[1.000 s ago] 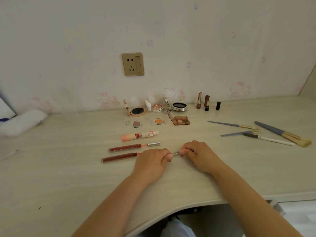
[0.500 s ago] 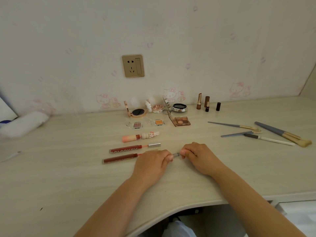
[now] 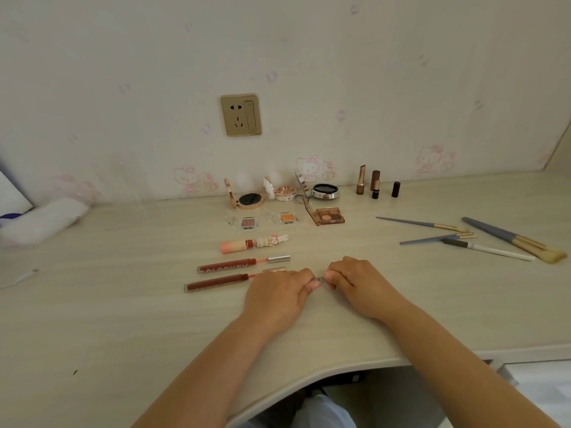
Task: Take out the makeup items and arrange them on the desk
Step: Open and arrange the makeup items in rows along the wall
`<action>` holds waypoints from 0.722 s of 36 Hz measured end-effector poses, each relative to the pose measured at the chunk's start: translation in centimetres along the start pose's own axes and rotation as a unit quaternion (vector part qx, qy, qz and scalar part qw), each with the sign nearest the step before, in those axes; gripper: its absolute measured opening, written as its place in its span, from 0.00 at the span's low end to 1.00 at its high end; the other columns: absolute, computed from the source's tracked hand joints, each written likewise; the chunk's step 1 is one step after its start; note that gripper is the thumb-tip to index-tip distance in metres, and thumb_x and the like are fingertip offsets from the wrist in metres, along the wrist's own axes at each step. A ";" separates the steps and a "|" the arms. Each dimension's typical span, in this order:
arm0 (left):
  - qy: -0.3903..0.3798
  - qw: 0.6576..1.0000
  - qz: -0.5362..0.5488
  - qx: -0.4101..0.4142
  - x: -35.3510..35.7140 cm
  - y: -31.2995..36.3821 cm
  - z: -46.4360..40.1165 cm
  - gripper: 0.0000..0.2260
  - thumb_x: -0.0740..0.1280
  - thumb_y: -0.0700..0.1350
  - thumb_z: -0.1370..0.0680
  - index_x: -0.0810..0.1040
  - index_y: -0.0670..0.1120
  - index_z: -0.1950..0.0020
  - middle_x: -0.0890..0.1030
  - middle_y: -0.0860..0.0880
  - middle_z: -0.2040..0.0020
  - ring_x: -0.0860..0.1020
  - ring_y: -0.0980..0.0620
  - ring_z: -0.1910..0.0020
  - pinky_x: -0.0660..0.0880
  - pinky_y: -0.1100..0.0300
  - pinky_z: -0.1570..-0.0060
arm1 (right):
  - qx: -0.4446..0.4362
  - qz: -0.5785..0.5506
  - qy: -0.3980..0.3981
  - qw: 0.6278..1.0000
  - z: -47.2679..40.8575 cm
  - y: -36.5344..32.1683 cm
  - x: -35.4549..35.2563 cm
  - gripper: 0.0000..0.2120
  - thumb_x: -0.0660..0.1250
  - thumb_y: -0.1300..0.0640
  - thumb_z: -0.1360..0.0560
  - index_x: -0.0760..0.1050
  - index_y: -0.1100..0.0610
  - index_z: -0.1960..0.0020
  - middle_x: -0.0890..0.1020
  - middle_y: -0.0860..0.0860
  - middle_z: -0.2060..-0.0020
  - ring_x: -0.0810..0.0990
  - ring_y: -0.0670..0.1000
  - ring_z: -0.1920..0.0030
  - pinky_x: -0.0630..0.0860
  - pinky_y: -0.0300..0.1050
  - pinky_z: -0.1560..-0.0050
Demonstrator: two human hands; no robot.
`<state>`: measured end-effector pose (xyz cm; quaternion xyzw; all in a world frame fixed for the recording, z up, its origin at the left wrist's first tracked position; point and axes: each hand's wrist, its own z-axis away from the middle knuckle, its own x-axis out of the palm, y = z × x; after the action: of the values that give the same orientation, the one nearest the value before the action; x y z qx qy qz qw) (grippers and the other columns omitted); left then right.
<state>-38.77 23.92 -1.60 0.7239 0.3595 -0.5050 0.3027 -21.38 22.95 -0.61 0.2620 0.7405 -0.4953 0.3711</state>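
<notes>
At frame centre, left hand (image 3: 275,301) and right hand (image 3: 355,285) pinch a small silver-tipped item (image 3: 319,278); lay it parallel below the dark-red lip-gloss tube (image 3: 216,282).

A pale wood-grain laminate with a matt, smooth finish is seen on the worktop (image 3: 123,319). Glossy clear plastic is shown by the two lip gloss tubes (image 3: 227,266), one capped in shiny silver metal (image 3: 279,258). A polished chrome rim is carried by the round compact (image 3: 324,191). The socket plate (image 3: 241,115) looks like brushed gold metal. Soft white cloth (image 3: 43,219) lies at the left.
</notes>
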 end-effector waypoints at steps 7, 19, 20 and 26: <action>0.004 1.000 0.014 0.003 -0.4 0.0 0.3 0.17 0.49 0.57 0.19 0.74 0.51 0.45 0.81 0.50 0.51 0.77 0.47 0.52 0.62 0.57 0.63 | -0.028 0.012 0.008 0.999 0.0 0.3 0.4 0.22 0.51 0.46 0.25 0.76 0.60 0.60 0.71 0.43 0.69 0.68 0.47 0.61 0.64 0.32 0.58; -0.037 0.972 -0.170 0.160 -3.3 -0.6 -0.4 0.16 0.49 0.52 0.18 0.75 0.49 0.46 0.79 0.52 0.52 0.78 0.48 0.57 0.63 0.58 0.68 | -0.014 0.122 -0.201 0.972 0.0 -1.6 -2.3 0.09 0.51 0.56 0.18 0.67 0.52 0.55 0.71 0.46 0.65 0.68 0.45 0.65 0.61 0.32 0.67; -0.036 0.972 -0.172 0.154 -3.2 -0.8 -0.4 0.16 0.47 0.53 0.17 0.71 0.49 0.41 0.78 0.51 0.47 0.77 0.47 0.51 0.64 0.56 0.64 | -0.021 0.132 -0.186 0.974 0.2 -1.7 -2.2 0.09 0.52 0.55 0.18 0.68 0.53 0.54 0.73 0.48 0.64 0.69 0.47 0.64 0.61 0.34 0.67; -0.072 0.990 -0.097 0.072 -3.3 -0.7 0.4 0.15 0.47 0.54 0.17 0.69 0.50 0.41 0.79 0.49 0.49 0.77 0.46 0.53 0.70 0.55 0.59 | -0.057 0.225 -0.126 0.964 0.8 -1.5 -1.5 0.13 0.51 0.53 0.18 0.70 0.59 0.44 0.79 0.55 0.51 0.72 0.52 0.58 0.60 0.41 0.61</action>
<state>-40.35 23.32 1.38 0.6672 0.3676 -0.6077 0.2243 -21.38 21.63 1.21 0.3354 0.6366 -0.3852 0.5778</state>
